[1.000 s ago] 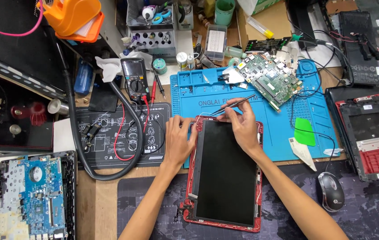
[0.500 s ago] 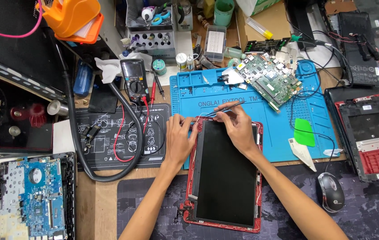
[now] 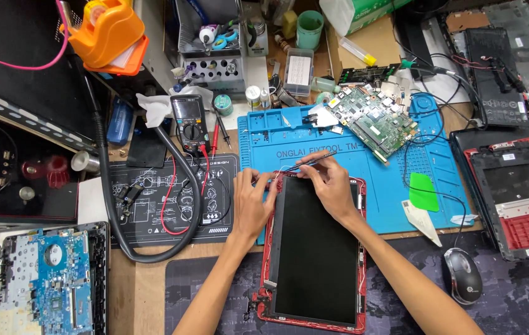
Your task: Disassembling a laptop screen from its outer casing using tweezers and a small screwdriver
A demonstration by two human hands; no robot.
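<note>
The right hand (image 3: pixel 331 183) pinches a thin dark tool (image 3: pixel 311 160), likely tweezers, its grip closed on the shaft, and the tip reaches toward the top left corner of the laptop screen (image 3: pixel 316 248); the left hand (image 3: pixel 252 205) rests flat along the upper left edge of the red frame (image 3: pixel 266 273) with fingers bent onto it, closed on nothing. The screen lies lengthwise in front of the person, its top end overlapping the blue mat (image 3: pixel 364 180) on the surface. To work this corner well, it seems wise to keep the left hand pressing the frame steady, hold the tool low and nearly level, and move only the tip, since what looks like a fine pale wire by the corner could tear. The panel is flat, glossy and black; its frame is hard red plastic with small hinges at the near end. The mat looks soft and rubbery, with moulded trays. A green circuit board (image 3: pixel 373 121) lies on it well beyond the hands, and a black meter (image 3: pixel 190 121) with red leads stands to the left
</note>
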